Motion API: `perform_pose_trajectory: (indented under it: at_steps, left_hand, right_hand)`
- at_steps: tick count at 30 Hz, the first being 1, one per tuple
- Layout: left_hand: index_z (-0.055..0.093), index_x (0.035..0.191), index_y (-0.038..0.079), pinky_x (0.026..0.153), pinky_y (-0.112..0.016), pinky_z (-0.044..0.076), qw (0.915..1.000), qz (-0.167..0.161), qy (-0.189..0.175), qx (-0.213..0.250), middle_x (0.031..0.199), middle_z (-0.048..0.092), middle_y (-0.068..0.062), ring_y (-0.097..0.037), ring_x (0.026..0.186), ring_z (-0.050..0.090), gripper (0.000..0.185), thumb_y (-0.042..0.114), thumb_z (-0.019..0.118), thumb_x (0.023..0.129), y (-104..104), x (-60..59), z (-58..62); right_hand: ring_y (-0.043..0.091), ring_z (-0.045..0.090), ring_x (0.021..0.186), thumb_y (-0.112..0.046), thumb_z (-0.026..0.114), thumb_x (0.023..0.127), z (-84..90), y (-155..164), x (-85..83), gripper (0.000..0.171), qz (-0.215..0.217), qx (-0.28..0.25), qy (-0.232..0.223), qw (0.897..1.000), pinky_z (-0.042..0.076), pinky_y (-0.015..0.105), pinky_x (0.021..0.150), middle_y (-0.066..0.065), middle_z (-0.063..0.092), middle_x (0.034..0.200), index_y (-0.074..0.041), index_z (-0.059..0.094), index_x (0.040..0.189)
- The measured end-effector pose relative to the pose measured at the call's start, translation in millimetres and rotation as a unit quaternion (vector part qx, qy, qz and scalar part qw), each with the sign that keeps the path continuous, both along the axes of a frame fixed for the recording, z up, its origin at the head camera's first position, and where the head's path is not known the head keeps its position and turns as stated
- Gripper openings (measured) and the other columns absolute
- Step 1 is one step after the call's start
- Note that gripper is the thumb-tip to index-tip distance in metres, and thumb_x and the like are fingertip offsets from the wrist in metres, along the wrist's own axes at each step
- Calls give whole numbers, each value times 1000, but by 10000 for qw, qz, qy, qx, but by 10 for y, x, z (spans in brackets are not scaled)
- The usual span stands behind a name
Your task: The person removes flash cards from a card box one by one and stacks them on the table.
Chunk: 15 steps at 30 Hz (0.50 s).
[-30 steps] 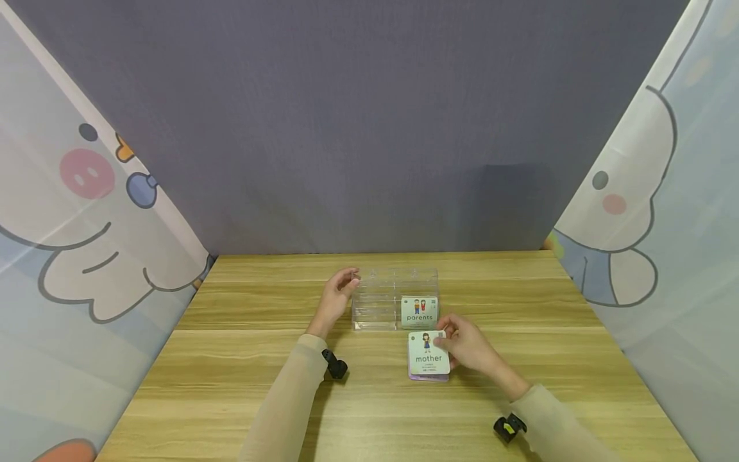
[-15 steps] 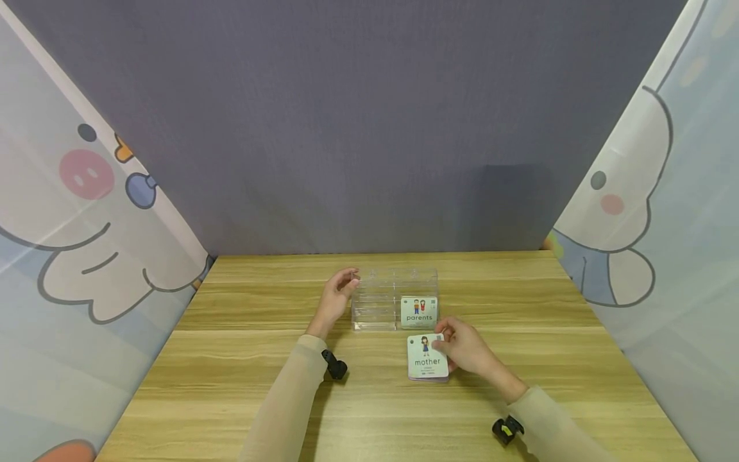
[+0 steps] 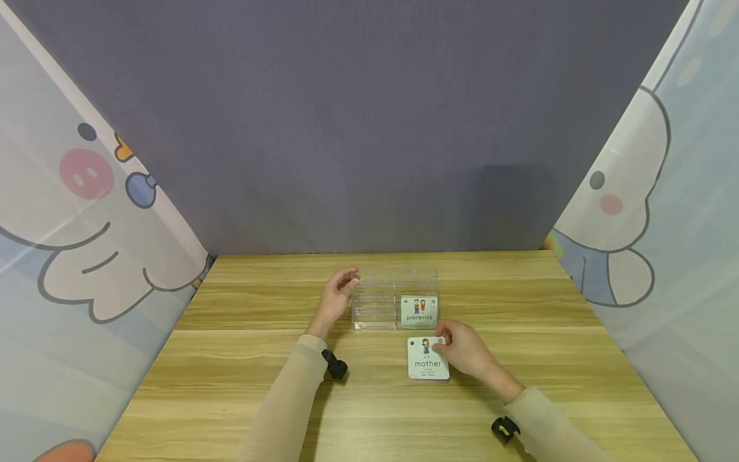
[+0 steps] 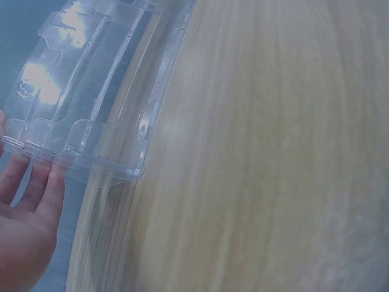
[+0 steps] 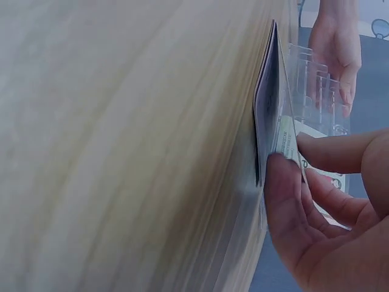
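My right hand pinches a white flash card printed "mother" by its upper right corner, thumb on the face. Seen edge-on in the right wrist view, a few dark purple-backed cards lie close behind it, with my right fingers reaching between. Just beyond stands a clear plastic card holder with two columns of stepped slots. Its front right slot holds a "parents" card. At the holder's upper left side, my left hand grips the edge, thumb in front. Left fingers show along that edge.
Everything is on a wood-grain table. A dark grey panel rises at its back edge, and cartoon-print curtains close off both sides. A black wrist camera hangs by each sleeve.
The "mother" card has come slightly toward me and straightened, and now covers most of the purple card edge that showed under it. My right hand shifted with it; the left stayed still.
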<state>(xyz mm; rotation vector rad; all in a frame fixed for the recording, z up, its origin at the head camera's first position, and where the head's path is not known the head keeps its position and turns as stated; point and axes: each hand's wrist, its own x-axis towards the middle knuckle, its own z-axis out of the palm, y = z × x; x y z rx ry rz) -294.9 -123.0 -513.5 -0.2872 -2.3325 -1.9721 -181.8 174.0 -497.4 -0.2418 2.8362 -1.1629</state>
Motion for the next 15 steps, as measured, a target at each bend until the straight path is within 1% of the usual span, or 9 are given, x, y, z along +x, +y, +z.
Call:
perform_pose_trajectory:
  at_steps: [2,5,9,15]
  left_hand:
    - [61,137,7,100,-46,47,10000,13,7,34,128,61,-23,-33,117,59,33,14,59,104,-1,-3,-11]
    - [62,136,10,100,-45,47,10000,12,-9,79,129,60,-25,-29,116,60,33,16,59,104,-1,1,-8]
    - [62,136,11,100,-45,48,10000,-19,-25,63,130,60,-26,-27,115,60,32,17,59,104,-3,2,-4]
    - [62,135,11,100,-46,47,9999,-47,-82,83,131,59,-27,-28,117,59,31,17,59,104,-13,-7,-14]
  right_hand:
    - [13,45,61,-2,80,84,-2,-7,-9,18,31,147,56,9999,36,25,53,-1,49,69,-8,64,91]
    - [13,46,63,-4,80,84,-1,-20,-18,19,66,349,81,9993,37,27,55,-1,50,71,-9,63,91]
    - [14,47,66,-6,80,84,-10,-38,-33,19,105,576,104,9982,40,28,56,-1,51,74,-9,63,92]
    - [15,47,67,-9,80,85,-41,-47,-42,19,178,914,147,9955,40,31,56,-1,51,76,-9,62,92]
